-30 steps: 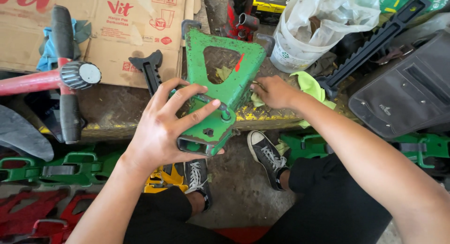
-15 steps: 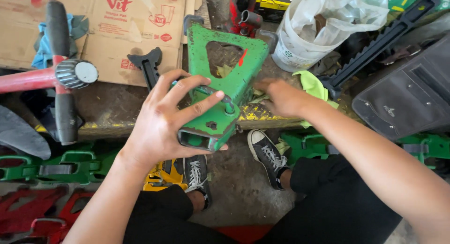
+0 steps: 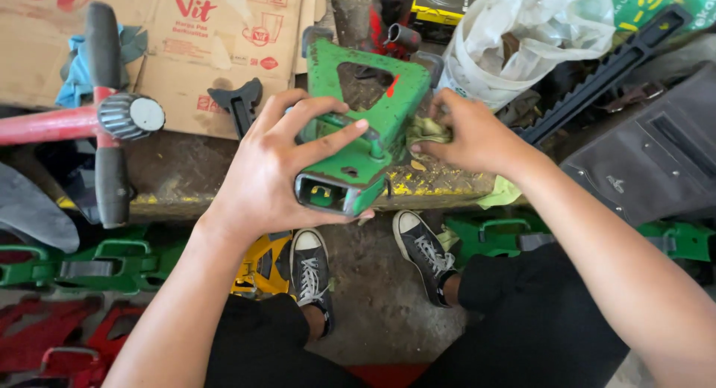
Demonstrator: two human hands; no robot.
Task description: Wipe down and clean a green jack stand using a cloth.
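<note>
My left hand (image 3: 280,168) grips the near end of a green metal stand frame (image 3: 373,90), a triangular piece with a square tube opening facing me. The frame leans on a worn metal bench edge (image 3: 179,183). My right hand (image 3: 470,134) presses a crumpled yellow-green cloth (image 3: 426,128) against the frame's right side; the cloth's tail (image 3: 500,190) hangs below my wrist.
A red tool with a black handle and grey knob (image 3: 123,116) lies at the left on cardboard (image 3: 201,30). A white plastic bag (image 3: 522,38) and a black ratchet bar (image 3: 604,71) sit at the back right. Green (image 3: 82,261) and red stands (image 3: 52,336) lie on the floor beside my shoes (image 3: 309,265).
My right hand has moved left from the bench onto the frame's side with the cloth. The left hand has shifted its grip slightly on the frame.
</note>
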